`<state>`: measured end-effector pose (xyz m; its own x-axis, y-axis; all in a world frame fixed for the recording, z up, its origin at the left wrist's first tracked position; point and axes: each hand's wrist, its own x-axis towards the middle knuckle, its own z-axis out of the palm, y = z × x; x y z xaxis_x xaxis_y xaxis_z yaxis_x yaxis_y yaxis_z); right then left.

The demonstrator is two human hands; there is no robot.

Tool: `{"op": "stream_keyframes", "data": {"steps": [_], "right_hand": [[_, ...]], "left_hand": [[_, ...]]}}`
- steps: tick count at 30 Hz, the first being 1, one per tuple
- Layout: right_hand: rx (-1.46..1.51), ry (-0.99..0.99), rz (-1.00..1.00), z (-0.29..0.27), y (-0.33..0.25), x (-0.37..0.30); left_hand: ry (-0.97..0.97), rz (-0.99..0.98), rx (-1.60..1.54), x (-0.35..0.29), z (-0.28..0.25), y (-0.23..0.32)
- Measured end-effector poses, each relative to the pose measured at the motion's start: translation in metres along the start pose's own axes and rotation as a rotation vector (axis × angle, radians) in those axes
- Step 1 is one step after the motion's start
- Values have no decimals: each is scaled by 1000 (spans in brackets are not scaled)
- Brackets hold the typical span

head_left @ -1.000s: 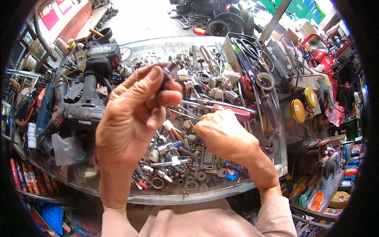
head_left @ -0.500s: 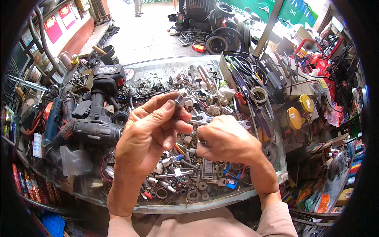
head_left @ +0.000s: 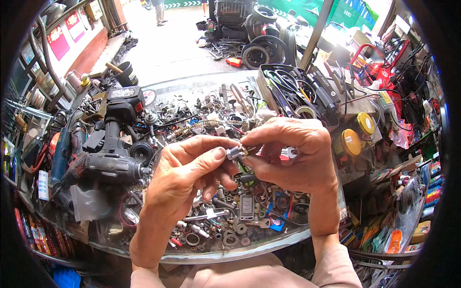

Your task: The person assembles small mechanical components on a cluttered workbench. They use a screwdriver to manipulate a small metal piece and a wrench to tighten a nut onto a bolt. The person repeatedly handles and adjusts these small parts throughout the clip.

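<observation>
Over the cluttered bench my left hand (head_left: 177, 175) pinches a small silvery metal cylinder (head_left: 233, 153) between thumb and forefinger, its other fingers curled loosely below. My right hand (head_left: 300, 151) meets it from the right. Thumb and fingertips there close on a small brass-coloured piece (head_left: 247, 149) at the cylinder's right end; its exact kind is too small to make out. Partly hidden behind the right hand is a spanner (head_left: 289, 153). Below both hands lie a silver padlock-like block (head_left: 247, 207) and a long metal rod (head_left: 206, 215) among loose parts.
A black cordless impact wrench (head_left: 110, 164) lies at left, beside a blue power tool (head_left: 60, 152). Springs, washers and fittings crowd the glass-topped bench (head_left: 225, 257). An open tin (head_left: 263, 86) of hand tools stands at back right, near yellow round lids (head_left: 352, 142).
My right hand has risen from a closed fist to the cylinder, and its fingertips now hold the brass-coloured piece there. The cylinder has come lower in my left hand, tilting toward the right.
</observation>
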<state>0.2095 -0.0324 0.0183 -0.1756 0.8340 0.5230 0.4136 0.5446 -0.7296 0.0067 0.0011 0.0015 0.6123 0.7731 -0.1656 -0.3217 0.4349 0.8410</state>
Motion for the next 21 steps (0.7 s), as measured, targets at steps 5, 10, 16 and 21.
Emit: {"op": "stream_keyframes", "data": {"steps": [5,10,16,21], "right_hand": [[-59,-62,-10,-5,-2,0],[-82,-83,-23,-5,-3,-1],[-212,-102,-55,-1,-3,1],[-229,-162,-28,0,-5,0]], "left_hand": [[5,7,45,-2,3,1],[8,37,55,-2,3,0],[119,244,327,-5,13,-3],[114,312,455,-8,12,-3]]}}
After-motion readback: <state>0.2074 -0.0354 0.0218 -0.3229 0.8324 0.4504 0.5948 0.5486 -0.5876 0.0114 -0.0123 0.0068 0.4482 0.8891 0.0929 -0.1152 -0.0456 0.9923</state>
